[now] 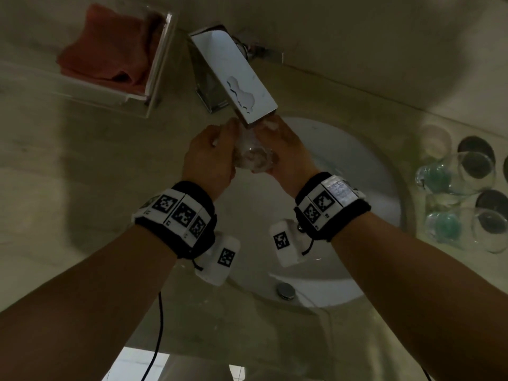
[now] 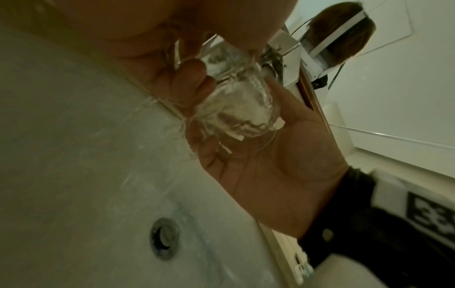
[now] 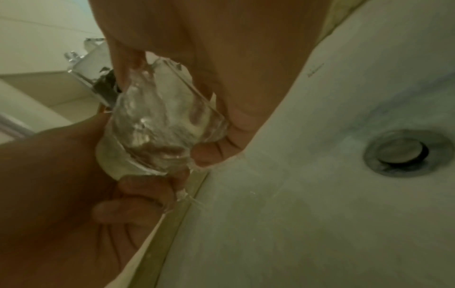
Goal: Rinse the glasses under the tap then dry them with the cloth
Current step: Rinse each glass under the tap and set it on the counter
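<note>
A clear glass (image 1: pixel 253 158) sits under the spout of the square chrome tap (image 1: pixel 233 75), held between both hands. My left hand (image 1: pixel 211 158) grips its left side with curled fingers (image 2: pixel 189 81). My right hand (image 1: pixel 286 149) cups the other side, palm against the glass (image 2: pixel 234 111). In the right wrist view, water churns inside the glass (image 3: pixel 160 124) and dribbles off its lower edge into the basin. A red-orange cloth (image 1: pixel 110 50) lies folded in a clear tray at the back left.
The white round basin (image 1: pixel 357 166) lies below the hands, its metal drain plug (image 1: pixel 286 290) near the front. Several more glasses (image 1: pixel 472 171) stand on the counter at the right. A black cable hangs from my left wrist.
</note>
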Available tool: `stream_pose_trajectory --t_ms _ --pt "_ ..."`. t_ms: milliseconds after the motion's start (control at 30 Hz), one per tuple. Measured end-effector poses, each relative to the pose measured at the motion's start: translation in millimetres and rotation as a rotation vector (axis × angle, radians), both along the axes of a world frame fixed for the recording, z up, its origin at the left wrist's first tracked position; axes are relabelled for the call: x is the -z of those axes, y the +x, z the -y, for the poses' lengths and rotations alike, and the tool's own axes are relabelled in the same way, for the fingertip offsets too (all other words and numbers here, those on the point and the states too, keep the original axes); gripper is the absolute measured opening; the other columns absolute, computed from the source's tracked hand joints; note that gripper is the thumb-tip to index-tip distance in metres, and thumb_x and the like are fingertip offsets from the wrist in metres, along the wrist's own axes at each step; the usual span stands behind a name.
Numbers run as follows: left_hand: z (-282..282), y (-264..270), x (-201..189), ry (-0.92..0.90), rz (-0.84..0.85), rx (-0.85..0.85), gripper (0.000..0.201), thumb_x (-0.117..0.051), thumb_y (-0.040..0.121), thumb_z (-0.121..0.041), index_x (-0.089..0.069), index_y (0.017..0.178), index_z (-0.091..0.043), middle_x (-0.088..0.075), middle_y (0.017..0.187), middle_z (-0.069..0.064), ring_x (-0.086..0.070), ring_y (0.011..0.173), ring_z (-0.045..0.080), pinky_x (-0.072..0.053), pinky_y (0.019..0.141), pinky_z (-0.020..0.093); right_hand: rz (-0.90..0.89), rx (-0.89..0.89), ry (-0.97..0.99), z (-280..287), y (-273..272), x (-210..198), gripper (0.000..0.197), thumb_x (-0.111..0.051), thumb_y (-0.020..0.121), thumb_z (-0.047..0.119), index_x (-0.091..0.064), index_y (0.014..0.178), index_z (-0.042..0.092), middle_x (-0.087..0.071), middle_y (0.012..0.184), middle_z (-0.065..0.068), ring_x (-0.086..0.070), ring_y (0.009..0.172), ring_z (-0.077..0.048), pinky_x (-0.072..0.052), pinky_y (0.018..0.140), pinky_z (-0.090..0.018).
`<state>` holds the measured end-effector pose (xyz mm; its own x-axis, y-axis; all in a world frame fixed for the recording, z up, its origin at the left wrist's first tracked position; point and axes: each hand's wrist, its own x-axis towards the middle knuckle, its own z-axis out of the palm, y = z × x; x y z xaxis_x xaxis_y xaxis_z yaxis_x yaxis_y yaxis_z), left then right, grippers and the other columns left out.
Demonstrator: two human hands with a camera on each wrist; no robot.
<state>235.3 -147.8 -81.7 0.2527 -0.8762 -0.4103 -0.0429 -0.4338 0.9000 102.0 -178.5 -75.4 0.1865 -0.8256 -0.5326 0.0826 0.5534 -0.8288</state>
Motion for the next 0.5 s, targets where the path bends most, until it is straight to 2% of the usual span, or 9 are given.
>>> stream_pose_trajectory --t_ms 67,133,200,233,300,333,367,433,500 --pt "2 -1 -1 0.072 -0.012 -0.016 0.053 -0.042 0.099 -0.055 -0.062 0.082 -0.009 -0.055 0.061 0.010 -0.048 0.041 0.012 -0.038 0.041 0.019 -0.074 -0.045 -0.012 -2 1 -4 0.035 -0.062 0.093 0.035 -0.058 0.123 0.017 -0.070 0.087 -0.002 -0.065 0.068 -0.019 -0.051 0.056 -0.028" --pt "1 0 -1 0.120 0.021 0.007 0.056 -0.037 0.101 -0.056 -0.062 0.081 -0.009 -0.056 0.061 0.011 -0.049 0.040 0.012 -0.040 0.042 0.019 -0.203 -0.111 -0.012 -2 0 -4 0.033 -0.057 0.098 0.040 -0.054 0.124 0.020 -0.065 0.085 -0.002 -0.058 0.060 -0.018 -0.042 0.050 -0.026" --pt "-1 -1 0 0.106 0.036 0.058 0.051 -0.035 0.103 -0.052 -0.059 0.087 -0.011 -0.063 0.070 0.008 -0.054 0.047 0.015 -0.042 0.047 0.024 -0.358 -0.168 0.008 1 1 -4 0.042 -0.056 0.097 0.049 -0.052 0.127 0.021 -0.067 0.099 -0.005 -0.059 0.066 -0.019 -0.043 0.049 -0.024" --pt "-2 -1 0 0.094 0.021 0.081 0.041 -0.035 0.105 -0.048 -0.058 0.093 -0.017 -0.066 0.079 0.007 -0.059 0.053 0.017 -0.044 0.049 0.026 -0.409 -0.175 0.015 2 2 -3 0.047 -0.058 0.094 0.052 -0.052 0.128 0.020 -0.068 0.107 -0.006 -0.061 0.070 -0.018 -0.046 0.050 -0.023" --pt "-3 0 1 0.082 0.011 0.114 0.024 -0.038 0.104 -0.038 -0.058 0.099 -0.027 -0.069 0.093 0.002 -0.067 0.074 0.021 -0.053 0.058 0.032 -0.456 -0.147 -0.016 2 3 -2 0.062 -0.068 0.081 0.060 -0.052 0.127 0.022 -0.068 0.114 -0.005 -0.066 0.080 -0.016 -0.056 0.061 -0.028" --pt "-2 1 1 0.071 0.002 0.122 0.020 -0.042 0.099 -0.034 -0.060 0.098 -0.028 -0.069 0.096 0.001 -0.068 0.084 0.022 -0.058 0.068 0.037 -0.491 -0.133 -0.052 2 2 -1 0.073 -0.074 0.072 0.064 -0.052 0.127 0.022 -0.068 0.112 -0.003 -0.068 0.087 -0.016 -0.059 0.070 -0.031" --pt "-2 2 1 0.059 -0.004 0.140 0.020 -0.045 0.091 -0.032 -0.062 0.100 -0.027 -0.069 0.098 0.001 -0.068 0.091 0.024 -0.059 0.078 0.043 -0.535 -0.123 -0.092 1 -1 -1 0.079 -0.079 0.067 0.063 -0.052 0.128 0.022 -0.068 0.109 0.000 -0.068 0.091 -0.015 -0.060 0.075 -0.031" --pt "-3 4 0 0.039 0.013 0.218 0.039 -0.049 0.076 -0.030 -0.061 0.112 -0.021 -0.067 0.106 0.003 -0.067 0.100 0.029 -0.056 0.091 0.052 -0.601 -0.115 -0.171 -1 -6 -1 0.076 -0.086 0.065 0.056 -0.056 0.126 0.022 -0.065 0.103 0.008 -0.066 0.091 -0.009 -0.056 0.071 -0.020" --pt "-6 3 -2 -0.008 0.091 0.335 0.058 -0.054 0.065 -0.036 -0.054 0.120 -0.018 -0.063 0.111 0.001 -0.064 0.105 0.027 -0.054 0.093 0.049 -0.653 -0.145 -0.264 -3 -10 -2 0.075 -0.088 0.059 0.057 -0.060 0.120 0.023 -0.063 0.101 0.015 -0.060 0.091 0.004 -0.044 0.065 -0.004"
